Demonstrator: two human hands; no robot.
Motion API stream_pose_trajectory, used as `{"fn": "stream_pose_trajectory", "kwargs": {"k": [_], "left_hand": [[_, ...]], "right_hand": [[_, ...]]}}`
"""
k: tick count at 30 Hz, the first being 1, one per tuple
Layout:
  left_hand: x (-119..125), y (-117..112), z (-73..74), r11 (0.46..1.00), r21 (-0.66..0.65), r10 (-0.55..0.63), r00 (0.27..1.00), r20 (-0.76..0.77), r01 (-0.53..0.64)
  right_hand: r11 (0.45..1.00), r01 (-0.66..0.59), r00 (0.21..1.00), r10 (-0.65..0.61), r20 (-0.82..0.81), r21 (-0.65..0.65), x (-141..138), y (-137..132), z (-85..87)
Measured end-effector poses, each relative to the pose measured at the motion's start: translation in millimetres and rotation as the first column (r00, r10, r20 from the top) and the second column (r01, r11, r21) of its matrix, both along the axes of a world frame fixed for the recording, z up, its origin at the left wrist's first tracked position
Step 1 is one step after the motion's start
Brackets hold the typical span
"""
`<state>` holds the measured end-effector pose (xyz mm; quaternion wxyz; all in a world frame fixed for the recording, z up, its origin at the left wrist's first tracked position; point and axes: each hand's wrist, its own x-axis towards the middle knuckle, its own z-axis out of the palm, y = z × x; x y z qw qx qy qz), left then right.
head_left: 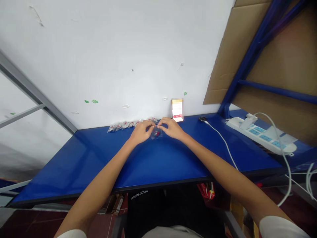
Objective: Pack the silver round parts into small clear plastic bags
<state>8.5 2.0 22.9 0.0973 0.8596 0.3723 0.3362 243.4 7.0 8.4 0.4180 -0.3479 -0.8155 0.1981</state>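
Both my hands meet at the far middle of a blue table (pixel 104 158). My left hand (pixel 141 131) and my right hand (pixel 170 127) pinch a small clear plastic packet (pixel 156 134) with something red inside. The packet sits between my fingertips, just above the tabletop. A row of several similar small packets (pixel 123 125) lies along the wall behind my left hand.
A small white and red card (pixel 177 109) leans against the white wall. A black plug with a white cable (pixel 220 135) lies to the right. A white power strip (pixel 262 135) sits at the right, under a blue shelf frame (pixel 250 53) with cardboard.
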Motion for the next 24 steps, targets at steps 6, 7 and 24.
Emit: {"fn": "stream_pose_trajectory", "kwargs": {"k": [6,7,24], "left_hand": [[-2.0,5.6,-2.9,0.998,0.049,-0.037,0.998,-0.042,0.039],[-2.5,5.7,-2.6,0.992,0.122,-0.024,0.999,-0.048,0.029],[-4.4,12.7,-25.0,0.946,-0.3,-0.129,0.992,-0.015,0.119]], "right_hand": [[1.0,0.027,0.999,-0.027,0.031,-0.006,-0.3,2.5,-1.3],[0.998,0.048,0.999,-0.049,0.019,0.031,-0.6,2.8,-1.4],[0.971,0.028,0.954,0.046,0.297,-0.239,3.4,11.0,-11.7]]}}
